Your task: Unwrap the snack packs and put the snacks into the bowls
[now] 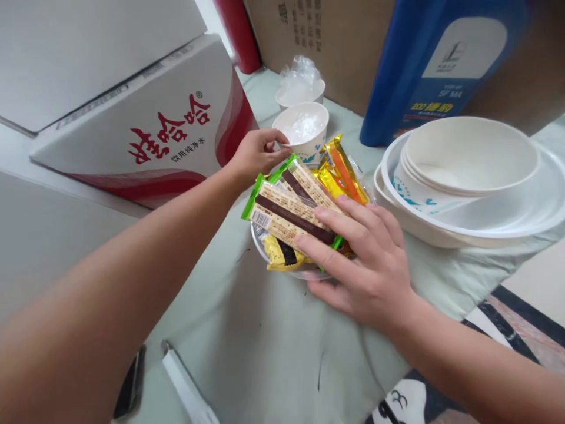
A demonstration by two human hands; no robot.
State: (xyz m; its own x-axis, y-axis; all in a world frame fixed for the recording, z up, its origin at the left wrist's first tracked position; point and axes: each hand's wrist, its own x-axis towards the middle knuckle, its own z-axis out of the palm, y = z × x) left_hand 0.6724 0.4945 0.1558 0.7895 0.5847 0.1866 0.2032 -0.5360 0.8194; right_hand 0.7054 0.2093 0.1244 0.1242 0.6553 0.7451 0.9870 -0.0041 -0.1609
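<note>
With the round snack bowl (257, 242) near the middle taken as the clock's centre, everything is borne by a creased pale-green tablecloth (265, 335). At 12 to 1 o'clock a brown cardboard box (339, 76) is set, and at 10 o'clock a white water carton (106, 141), printed with red lettering and a red sweep. At 1 o'clock stands one blue plastic jug (395, 70). Toward 2 to 3 o'clock, at least three white paper bowls (481, 150) are nested in a wide white basin (527, 203).

At 4 o'clock the snack bowl is gripped by the right hand (375, 274): the fingers are spread across the packs, the thumb is placed low by the rim. At 11 o'clock the left hand (258, 154) is held with thumb and forefinger narrowly parted beside the nearer of two paper cups (309, 150); whether its rim is pinched cannot be told. Crumpled clear film (301, 72) is bunched in the farther cup.

In the snack bowl, two flat, green-ended cracker packs (289, 215) are laid over one glossy gold-and-orange packet (338, 174) and one small yellow packet (282, 254).
</note>
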